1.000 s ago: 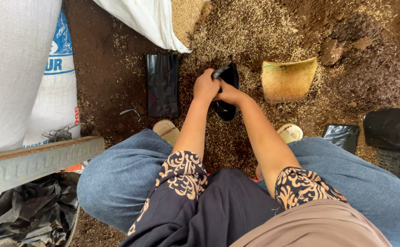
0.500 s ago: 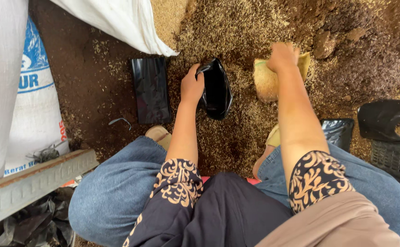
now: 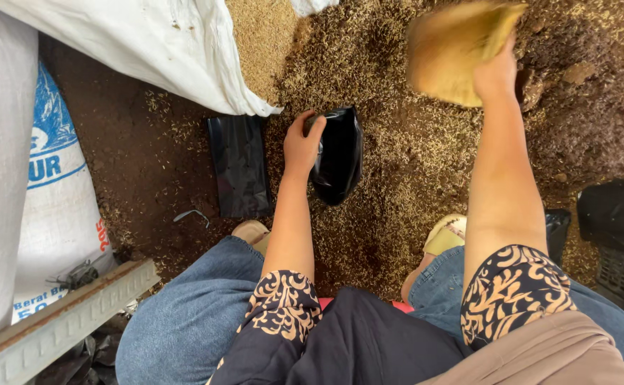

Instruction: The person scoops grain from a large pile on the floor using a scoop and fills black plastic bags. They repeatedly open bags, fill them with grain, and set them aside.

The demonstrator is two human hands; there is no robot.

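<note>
**Scoop raised, bag held open on the ground**

Left hand (image 3: 302, 146) grips the rim of the small black plastic bag (image 3: 337, 157), fingers curled over it. Right hand (image 3: 496, 71) clasps the yellow curved scoop (image 3: 454, 50), blurred above the brown husk-strewn soil (image 3: 397, 178). Best kept: mouth wide, bag upright, scoop brought directly over the opening.

A glossy black plastic bag (image 3: 338, 153) lay on tan husks (image 3: 390, 164) over dark brown soil (image 3: 148, 157), beside a yellow-tan curved scoop (image 3: 454, 50), blue jeans (image 3: 183, 321) and black sleeves patterned with cream scrolls (image 3: 283, 303).
</note>
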